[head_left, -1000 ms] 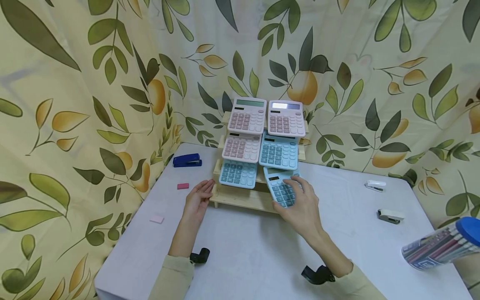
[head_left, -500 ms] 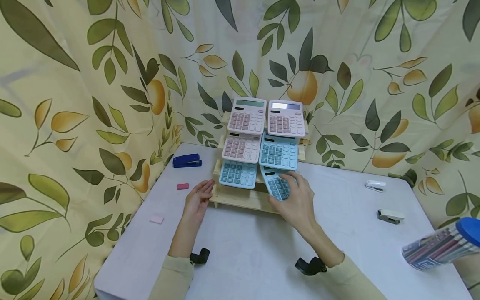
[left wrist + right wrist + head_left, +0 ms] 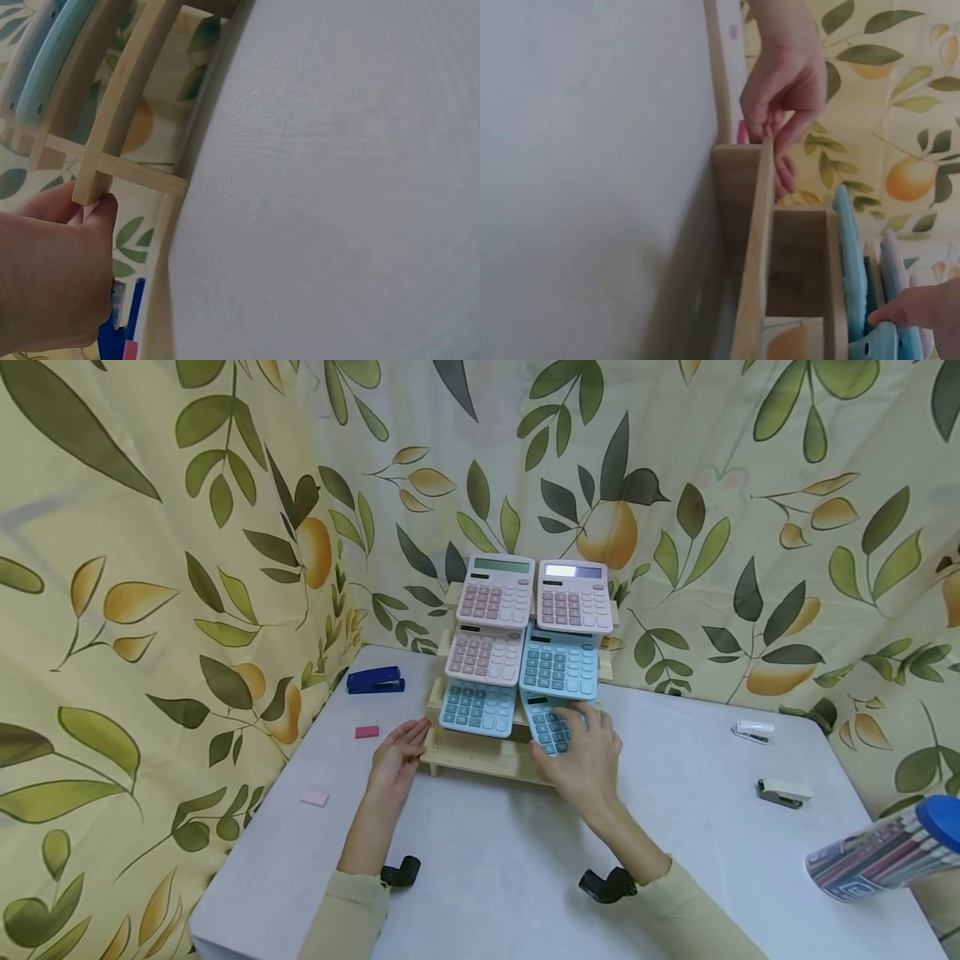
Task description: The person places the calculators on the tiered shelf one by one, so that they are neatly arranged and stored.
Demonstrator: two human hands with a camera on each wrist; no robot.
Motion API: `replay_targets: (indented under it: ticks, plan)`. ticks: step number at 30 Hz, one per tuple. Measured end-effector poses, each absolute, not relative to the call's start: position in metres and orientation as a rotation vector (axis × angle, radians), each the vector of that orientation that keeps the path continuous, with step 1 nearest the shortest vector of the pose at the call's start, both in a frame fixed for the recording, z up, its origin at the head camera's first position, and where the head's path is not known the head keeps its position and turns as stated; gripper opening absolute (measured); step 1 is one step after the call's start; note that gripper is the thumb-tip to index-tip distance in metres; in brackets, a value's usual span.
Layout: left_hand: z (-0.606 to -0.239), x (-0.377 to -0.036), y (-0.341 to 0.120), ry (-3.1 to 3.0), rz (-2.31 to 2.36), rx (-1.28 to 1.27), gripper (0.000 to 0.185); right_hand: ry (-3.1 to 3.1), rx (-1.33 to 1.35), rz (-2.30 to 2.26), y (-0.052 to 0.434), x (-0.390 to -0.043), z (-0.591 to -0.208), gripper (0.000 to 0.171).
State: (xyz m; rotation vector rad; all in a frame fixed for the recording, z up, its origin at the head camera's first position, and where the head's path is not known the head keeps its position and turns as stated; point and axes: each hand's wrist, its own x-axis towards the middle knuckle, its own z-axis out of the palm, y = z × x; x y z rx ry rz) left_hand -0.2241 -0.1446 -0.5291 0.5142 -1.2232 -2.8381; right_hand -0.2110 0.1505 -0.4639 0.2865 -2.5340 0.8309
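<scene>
My right hand (image 3: 587,764) pinches a blue calculator (image 3: 549,727) by its sides at the right of the wooden tiered rack (image 3: 480,757). The calculator's right part is hidden behind my fingers, and its upper end lies under the blue calculator (image 3: 558,664) above. With thumb and fingers, my left hand (image 3: 60,262) grips the left end of the rack's lowest front slat (image 3: 112,112). Another blue calculator (image 3: 477,707) rests to the left on the same tier. Higher up lean a pink calculator (image 3: 483,654) and two more pink ones at the top.
A blue stapler (image 3: 375,680), a red eraser (image 3: 367,732) and a pink eraser (image 3: 314,797) lie left of the rack. On the right are two small white staplers (image 3: 752,732) and a blue-lidded tub of pencils (image 3: 877,852). A leaf-patterned curtain (image 3: 675,460) hangs behind the table.
My right hand has shifted left with the blue calculator, which now sits straighter and nearer its neighbour on the rack. My left hand has stayed on the slat.
</scene>
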Motion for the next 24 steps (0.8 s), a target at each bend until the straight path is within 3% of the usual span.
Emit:
replay_targets:
  ticks: [11, 24]
  plan:
    - [-0.529, -0.224, -0.142, -1.214, -2.847, 0.512, 0.07, -2.605, 0.291, 0.633, 0.143, -0.214, -0.473, 0.062]
    - [-0.529, -0.224, -0.145, -1.209, -2.85, 0.52, 0.069, -2.691, 0.439, 0.721, 0.15, -0.199, -0.46, 0.06]
